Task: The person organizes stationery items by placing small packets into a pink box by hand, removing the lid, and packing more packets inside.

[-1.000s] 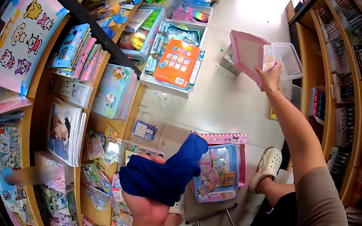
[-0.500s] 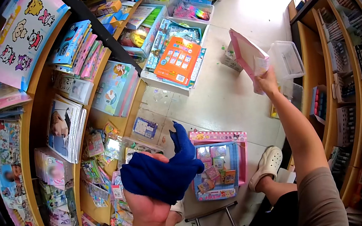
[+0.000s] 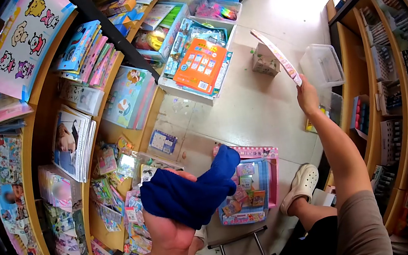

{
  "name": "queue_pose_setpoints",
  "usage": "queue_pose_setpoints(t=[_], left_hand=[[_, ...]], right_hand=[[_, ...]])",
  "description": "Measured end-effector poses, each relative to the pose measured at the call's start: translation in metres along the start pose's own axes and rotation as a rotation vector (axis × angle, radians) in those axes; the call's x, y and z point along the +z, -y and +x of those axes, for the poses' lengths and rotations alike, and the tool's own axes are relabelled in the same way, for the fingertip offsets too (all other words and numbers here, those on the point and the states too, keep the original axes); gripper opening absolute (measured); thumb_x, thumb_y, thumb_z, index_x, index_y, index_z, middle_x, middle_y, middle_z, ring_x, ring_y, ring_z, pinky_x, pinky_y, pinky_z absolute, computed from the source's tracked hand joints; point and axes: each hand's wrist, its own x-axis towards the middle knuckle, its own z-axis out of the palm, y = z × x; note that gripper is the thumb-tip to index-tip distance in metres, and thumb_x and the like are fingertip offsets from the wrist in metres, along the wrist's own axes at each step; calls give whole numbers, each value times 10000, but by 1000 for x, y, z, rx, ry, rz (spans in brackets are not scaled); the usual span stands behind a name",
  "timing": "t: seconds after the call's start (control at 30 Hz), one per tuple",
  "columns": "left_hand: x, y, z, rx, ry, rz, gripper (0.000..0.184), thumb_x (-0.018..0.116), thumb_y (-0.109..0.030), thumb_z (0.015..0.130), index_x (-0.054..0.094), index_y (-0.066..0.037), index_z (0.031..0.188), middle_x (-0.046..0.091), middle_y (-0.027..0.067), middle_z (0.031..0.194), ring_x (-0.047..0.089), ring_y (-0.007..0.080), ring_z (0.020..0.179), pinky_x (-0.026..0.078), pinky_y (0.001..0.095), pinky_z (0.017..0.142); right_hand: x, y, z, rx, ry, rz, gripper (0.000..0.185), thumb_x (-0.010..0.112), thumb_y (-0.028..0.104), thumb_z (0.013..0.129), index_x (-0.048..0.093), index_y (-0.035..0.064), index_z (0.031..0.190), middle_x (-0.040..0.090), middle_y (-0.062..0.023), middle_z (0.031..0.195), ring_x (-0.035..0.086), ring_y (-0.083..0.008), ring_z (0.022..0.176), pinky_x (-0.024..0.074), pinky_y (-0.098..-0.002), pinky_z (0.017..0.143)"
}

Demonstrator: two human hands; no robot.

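Observation:
My left hand (image 3: 169, 234) is closed around a bunched dark blue cloth (image 3: 187, 195), with one end of it sticking out to the right. My right hand (image 3: 307, 96), arm stretched forward, grips the near end of a thin pink-and-white flat box or lid (image 3: 279, 59), seen nearly edge-on. Below and right of the cloth, on the floor, is a blue-edged tray (image 3: 258, 169) holding several small packets. It lies over a pink box (image 3: 273, 164) with a patterned rim, and the cloth hides part of both.
Wooden shelves (image 3: 134, 132) packed with books and packets stand at left. Pen racks (image 3: 384, 39) line the right. A white box (image 3: 178, 92) of stationery, a small patterned box (image 3: 265, 60) and a clear bin (image 3: 321, 64) sit on the floor. A metal stool frame (image 3: 238, 240) is near my feet.
The pink flat box or lid has turned from showing its face to nearly edge-on. The cloth's free end has swung down and to the right, and my left hand has moved slightly right.

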Motion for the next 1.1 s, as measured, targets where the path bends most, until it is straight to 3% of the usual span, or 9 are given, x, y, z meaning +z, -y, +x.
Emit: queue_pose_setpoints(t=[0.3, 0.4, 0.5, 0.6, 0.7, 1.1], left_hand=[[-1, 1, 1, 1, 13, 2, 266, 404, -303, 908, 535, -74, 942, 568, 104, 898, 555, 243, 839, 454, 372, 821], [-1, 0, 1, 6, 0, 4, 263, 406, -298, 906, 539, -74, 937, 573, 103, 896, 557, 244, 838, 453, 372, 824], [-4, -1, 1, 17, -3, 12, 262, 407, -296, 905, 541, -73, 934, 577, 103, 896, 560, 244, 836, 454, 373, 825], [-10, -1, 2, 11, 8, -42, 313, 368, -318, 906, 517, -45, 941, 579, 127, 919, 572, 263, 839, 462, 392, 825], [-9, -1, 2, 3, 24, -78, 341, 349, -328, 905, 506, -28, 941, 580, 138, 931, 579, 272, 843, 469, 401, 820], [-7, -1, 0, 37, 11, 11, 276, 402, -314, 907, 534, -75, 944, 581, 107, 895, 564, 241, 841, 455, 375, 835]], right_hand=[[-12, 6, 0, -164, -61, -19, 278, 459, 37, 836, 509, 91, 1104, 580, -206, 1002, 555, -397, 891, 443, -461, 718], [-14, 3, 4, -220, -11, -121, 297, 445, -2, 817, 521, 82, 1091, 571, -182, 1070, 553, -368, 948, 453, -435, 764], [-16, 5, 5, -218, -101, -158, 332, 441, -11, 800, 522, 73, 1112, 575, -156, 1112, 548, -338, 1008, 452, -405, 829], [-19, 0, 6, -350, -20, -323, 354, 439, -9, 791, 521, 58, 1129, 562, -143, 1160, 519, -321, 1078, 426, -379, 900], [-20, 3, 8, -298, -59, -300, 374, 440, -1, 785, 525, 57, 1144, 549, -140, 1188, 501, -317, 1109, 406, -369, 931], [-20, 4, 11, -363, -41, -339, 399, 448, 1, 774, 538, 83, 1155, 552, -117, 1192, 508, -320, 1097, 420, -367, 916]])
